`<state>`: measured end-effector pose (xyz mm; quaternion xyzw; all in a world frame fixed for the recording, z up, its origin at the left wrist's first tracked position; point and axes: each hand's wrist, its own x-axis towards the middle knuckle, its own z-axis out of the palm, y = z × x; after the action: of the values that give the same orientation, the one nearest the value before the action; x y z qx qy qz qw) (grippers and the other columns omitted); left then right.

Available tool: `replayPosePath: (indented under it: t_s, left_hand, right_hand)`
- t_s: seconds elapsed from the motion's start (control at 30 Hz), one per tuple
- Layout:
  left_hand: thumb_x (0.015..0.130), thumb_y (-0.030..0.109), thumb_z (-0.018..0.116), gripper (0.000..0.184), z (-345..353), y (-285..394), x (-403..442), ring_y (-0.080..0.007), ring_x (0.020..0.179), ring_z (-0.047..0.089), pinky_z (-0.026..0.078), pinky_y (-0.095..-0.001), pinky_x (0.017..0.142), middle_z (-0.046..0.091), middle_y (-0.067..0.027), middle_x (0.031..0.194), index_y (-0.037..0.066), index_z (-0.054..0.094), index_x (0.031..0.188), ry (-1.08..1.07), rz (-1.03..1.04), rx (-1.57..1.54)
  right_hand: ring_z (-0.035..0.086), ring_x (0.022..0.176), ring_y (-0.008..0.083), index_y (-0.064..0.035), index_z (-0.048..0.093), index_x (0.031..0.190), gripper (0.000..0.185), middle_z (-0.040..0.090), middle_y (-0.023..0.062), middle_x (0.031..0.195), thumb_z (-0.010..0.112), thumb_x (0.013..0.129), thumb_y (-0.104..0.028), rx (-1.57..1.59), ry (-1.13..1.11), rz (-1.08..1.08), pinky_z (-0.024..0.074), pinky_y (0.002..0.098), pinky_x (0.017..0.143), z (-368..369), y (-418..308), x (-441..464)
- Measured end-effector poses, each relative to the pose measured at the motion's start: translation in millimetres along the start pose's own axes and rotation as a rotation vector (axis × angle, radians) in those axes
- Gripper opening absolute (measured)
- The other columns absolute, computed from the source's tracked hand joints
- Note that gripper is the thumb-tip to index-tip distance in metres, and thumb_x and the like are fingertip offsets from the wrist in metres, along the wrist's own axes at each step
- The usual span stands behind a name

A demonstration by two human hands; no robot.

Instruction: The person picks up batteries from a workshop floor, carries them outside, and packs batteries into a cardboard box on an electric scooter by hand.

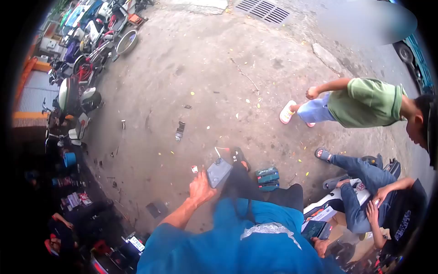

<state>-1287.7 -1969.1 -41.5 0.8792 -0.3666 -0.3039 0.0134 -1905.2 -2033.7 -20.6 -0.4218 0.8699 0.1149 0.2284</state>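
Note:
My left hand (201, 189) is closed around the lower left edge of a flat grey block (219, 172), with a short pale lead and a reddish tip at its top. I cannot make out its exact kind. My right hand (321, 247), low at my right side, grips a dark box-shaped battery (316, 229) from below; part of that hand is hidden. Beyond my knees, two similar dark batteries (268, 178) with teal sides stand together on the ground. A small red-and-white packet (195, 169) lies just beyond my left hand.
Parked motorbikes (68, 98) and a round basin (127, 42) line the left. A person in a green shirt (372, 102) stands at right; another in jeans (353, 178) sits beside an open cardboard box (336, 229). Dark scraps (180, 131) and a drain grate (263, 11) lie ahead.

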Motion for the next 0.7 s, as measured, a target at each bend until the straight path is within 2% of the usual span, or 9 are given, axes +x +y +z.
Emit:
replayPosePath:
  t_s: [0.07,0.13,0.17,0.23,0.33,0.47,0.6,0.67,0.7]
  left_hand:
    - [0.063,0.02,0.068,0.069,-14.2,-45.4,-6.1,-0.046,0.098,0.063,0.054,-0.052,0.083,0.058,-0.0275,0.111,-0.01,0.046,0.121,-0.024,-0.171,-0.11]
    - [0.063,0.02,0.068,0.067,-21.7,-89.9,-13.1,-0.0464,0.095,0.064,0.054,-0.0524,0.083,0.059,-0.0278,0.111,-0.009,0.046,0.12,0.048,-0.281,-0.143]
    - [0.063,0.02,0.068,0.066,-27.4,-108.5,-18.2,-0.0466,0.093,0.065,0.054,-0.0527,0.083,0.059,-0.0279,0.112,-0.009,0.047,0.119,0.08,-0.337,-0.156]
    - [0.064,0.02,0.068,0.065,-39.1,-136.5,-37.0,-0.0467,0.093,0.065,0.054,-0.0533,0.084,0.059,-0.0277,0.112,-0.009,0.047,0.119,0.087,-0.455,-0.221]
    - [0.064,0.021,0.069,0.068,-64.5,-172.0,-51.1,-0.0465,0.095,0.065,0.054,-0.0529,0.084,0.059,-0.0277,0.114,-0.008,0.046,0.121,0.132,-0.623,-0.279]
    - [0.064,0.023,0.071,0.072,-69.8,-200.6,-75.5,-0.0448,0.099,0.065,0.053,-0.0515,0.086,0.058,-0.027,0.118,-0.006,0.045,0.124,0.168,-0.9,-0.406]
    - [0.064,0.029,0.074,0.076,-76.2,-217.1,-74.8,-0.0415,0.103,0.065,0.052,-0.0486,0.089,0.058,-0.0243,0.121,-0.003,0.044,0.127,0.204,-1.211,-0.588]
    - [0.064,0.033,0.076,0.079,-75.2,-225.6,-74.5,-0.0405,0.105,0.065,0.052,-0.0477,0.09,0.058,-0.0233,0.122,-0.002,0.044,0.128,0.189,-1.344,-0.7]
    - [0.063,0.035,0.077,0.081,-72.1,-224.3,-76.4,-0.0404,0.106,0.065,0.052,-0.0476,0.09,0.058,-0.023,0.122,-0.002,0.045,0.127,0.168,-1.403,-0.767]
  right_hand:
    - [0.062,0.1,0.0367,0.0135,0.047,0.112,0.075,0.061,0.0281,0.11,0.086,0.057,-0.02,-0.101,-0.083,-0.02,0.049,0.0418,0.091,-25.4,-115.9,-47.1]
    - [0.061,0.102,0.0363,0.0137,0.044,0.115,0.076,0.059,0.0286,0.113,0.084,0.061,-0.021,0.127,-0.304,-0.152,0.0478,0.0415,0.093,-4.2,-158.0,-43.1]
    - [0.06,0.103,0.0363,0.0137,0.044,0.115,0.075,0.059,0.0287,0.113,0.083,0.062,-0.021,0.114,-0.216,-0.199,0.047,0.0413,0.094,11.5,-186.4,-50.8]
    - [0.059,0.105,0.0375,0.0147,0.043,0.115,0.076,0.058,0.0294,0.113,0.083,0.063,-0.023,-0.23,-0.212,-0.214,0.0451,0.0408,0.097,30.3,-251.8,-35.9]
    - [0.058,0.107,0.0466,0.0132,0.042,0.117,0.082,0.056,0.0356,0.117,0.083,0.061,-0.03,-0.292,-0.23,-0.462,0.0453,0.0452,0.098,57.6,-366.4,-34.3]
    - [0.058,0.107,0.0492,0.0105,0.039,0.118,0.079,0.055,0.034,0.115,0.08,0.066,-0.032,-0.406,-0.074,-0.701,0.0477,0.0516,0.094,112.8,-515.3,-39.4]
    - [0.059,0.111,0.0473,0.0048,0.038,0.121,0.081,0.055,0.0294,0.119,0.082,0.062,-0.031,-0.566,-0.288,-0.924,0.0502,0.0496,0.094,129.7,-694.6,-107.2]
    - [0.059,0.112,0.046,0.0028,0.038,0.122,0.083,0.054,0.0269,0.121,0.082,0.061,-0.03,-0.617,-0.003,-1.065,0.0505,0.0495,0.094,177.3,-759.8,-107.1]
    - [0.058,0.112,0.0454,0.0021,0.038,0.122,0.084,0.054,0.0262,0.122,0.083,0.06,-0.03,-0.673,0.011,-1.093,0.0505,0.0499,0.095,179.0,-786.5,-128.8]
